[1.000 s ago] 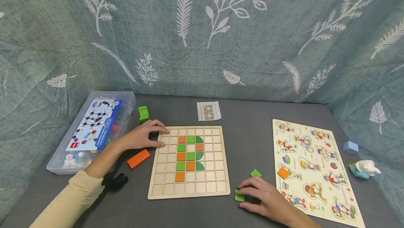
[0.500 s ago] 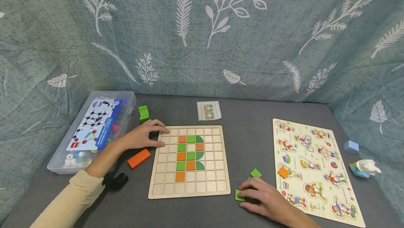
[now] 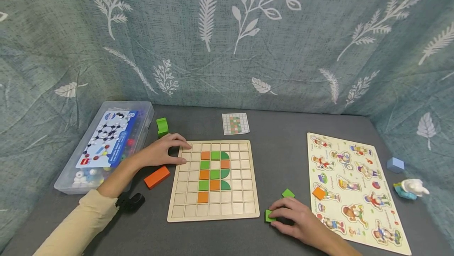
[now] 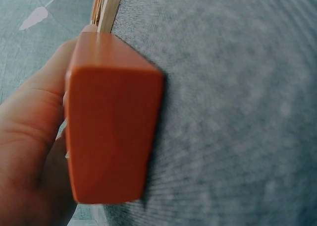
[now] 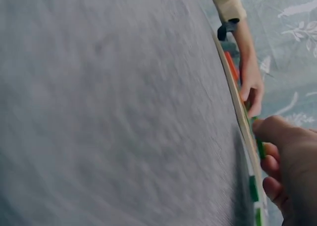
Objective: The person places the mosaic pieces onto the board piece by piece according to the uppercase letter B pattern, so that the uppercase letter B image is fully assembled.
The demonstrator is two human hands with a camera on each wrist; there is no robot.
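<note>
A wooden grid board holds orange, light green and dark green tiles in its middle columns. My left hand rests at the board's upper left, thumb and fingertips spread over its edge squares. At the lower right of the board, my right hand pinches a green square tile between thumb and fingers; the right wrist view shows the tile on edge at the fingertips. Just behind that hand lies another green tile. An orange block fills much of the left wrist view, in front of the left hand.
A small pattern card lies behind the board. To the left are a clear plastic case and a green block. On the right, a picture puzzle board bears an orange tile, beside a blue cube and a figurine.
The right fingers have closed on the green square tile, which now sits slightly tilted up at the fingertips. The left hand stays at the board's edge.
</note>
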